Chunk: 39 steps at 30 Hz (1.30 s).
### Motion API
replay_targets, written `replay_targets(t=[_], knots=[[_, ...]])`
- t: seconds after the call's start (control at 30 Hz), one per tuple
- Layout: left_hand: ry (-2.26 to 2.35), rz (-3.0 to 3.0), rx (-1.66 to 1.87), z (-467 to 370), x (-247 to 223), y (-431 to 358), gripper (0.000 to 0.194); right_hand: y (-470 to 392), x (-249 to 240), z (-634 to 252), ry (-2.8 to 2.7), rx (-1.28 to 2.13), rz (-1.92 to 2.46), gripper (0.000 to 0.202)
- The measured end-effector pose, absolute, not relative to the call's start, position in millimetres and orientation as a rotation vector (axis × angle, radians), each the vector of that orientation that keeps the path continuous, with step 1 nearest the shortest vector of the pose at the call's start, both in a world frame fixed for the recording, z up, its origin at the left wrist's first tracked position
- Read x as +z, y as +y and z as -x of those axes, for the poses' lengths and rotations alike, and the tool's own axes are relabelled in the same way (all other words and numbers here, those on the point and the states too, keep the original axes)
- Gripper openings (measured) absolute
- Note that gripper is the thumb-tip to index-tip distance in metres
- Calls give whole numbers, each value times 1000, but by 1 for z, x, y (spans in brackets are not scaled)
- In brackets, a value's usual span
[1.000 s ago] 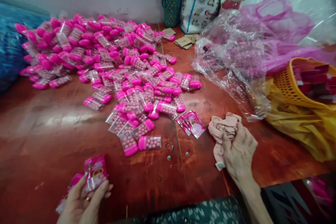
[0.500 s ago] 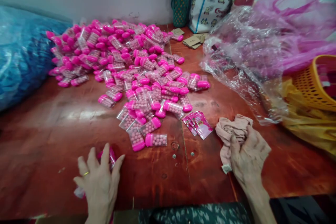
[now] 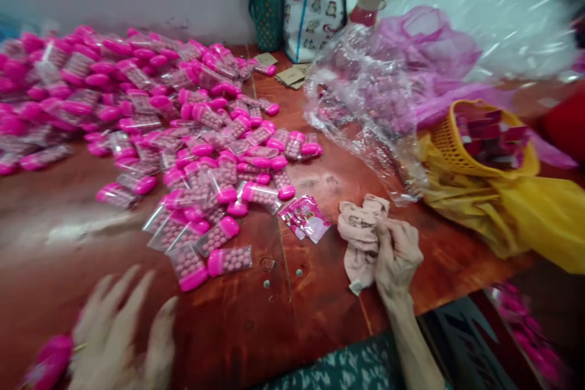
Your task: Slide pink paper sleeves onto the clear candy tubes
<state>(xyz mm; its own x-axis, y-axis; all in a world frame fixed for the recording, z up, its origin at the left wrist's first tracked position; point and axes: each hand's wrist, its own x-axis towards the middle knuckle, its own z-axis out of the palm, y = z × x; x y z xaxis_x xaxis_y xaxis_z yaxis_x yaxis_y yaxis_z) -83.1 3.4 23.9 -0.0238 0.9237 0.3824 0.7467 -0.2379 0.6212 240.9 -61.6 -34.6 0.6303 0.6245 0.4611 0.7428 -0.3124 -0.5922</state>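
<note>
My right hand (image 3: 398, 251) is closed, thumb against bent fingers, at the right edge of a crumpled pale pink cloth (image 3: 359, 256) with a small white tag. The cloth lies on the table. Blurred by motion, my left hand (image 3: 121, 329) is low at the left with fingers spread. A bright pink object (image 3: 50, 361) shows beside it, partly out of frame; its kind is unclear. Small pink sachets (image 3: 311, 218) lie left of the cloth. Beyond them spreads a heap of clear packs of pink beads with pink caps (image 3: 229, 260).
Clear plastic wrap (image 3: 361, 91) and a purple bag (image 3: 423, 30) fill the back right. A yellow basket (image 3: 445, 140) with dark pink pieces sits on yellow plastic (image 3: 543, 213). Cardboard pieces (image 3: 292, 76) and a white printed bag (image 3: 299, 15) are near the wall.
The view has swung to the right, so the heap appears farther left and more of the basket shows. My right-hand fingers have drawn in toward the cloth's right edge; my left hand is lower in view.
</note>
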Motion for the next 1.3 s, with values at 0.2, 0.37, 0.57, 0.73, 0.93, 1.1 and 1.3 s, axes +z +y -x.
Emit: replay_targets(t=[0.2, 0.37, 0.57, 0.73, 0.93, 1.1, 1.3], knots=[[892, -2504, 679, -100, 10, -21, 42, -60, -33, -249, -1089, -143, 2029, 24], [938, -2553, 498, -169, -16, -14, 30, -68, -31, -244, -1113, -100, 1985, 26], [780, -2527, 549, -128, -4, 3, 27, -55, 2, -222, -1099, -279, 1977, 20], [1240, -2469, 805, -83, -1, 18, 30, -21, 8, -191, -1431, -49, 2028, 17], [1333, -2605, 627, -69, -13, 36, 23, -9, -11, -170, -1478, 8, 2112, 14], [1283, -2658, 603, -57, -15, 27, 28, -12, -14, -164, -1397, 63, 2176, 13], [1203, -2579, 816, -8, -11, -25, 39, -11, -23, -164, -1295, 72, 2160, 11]])
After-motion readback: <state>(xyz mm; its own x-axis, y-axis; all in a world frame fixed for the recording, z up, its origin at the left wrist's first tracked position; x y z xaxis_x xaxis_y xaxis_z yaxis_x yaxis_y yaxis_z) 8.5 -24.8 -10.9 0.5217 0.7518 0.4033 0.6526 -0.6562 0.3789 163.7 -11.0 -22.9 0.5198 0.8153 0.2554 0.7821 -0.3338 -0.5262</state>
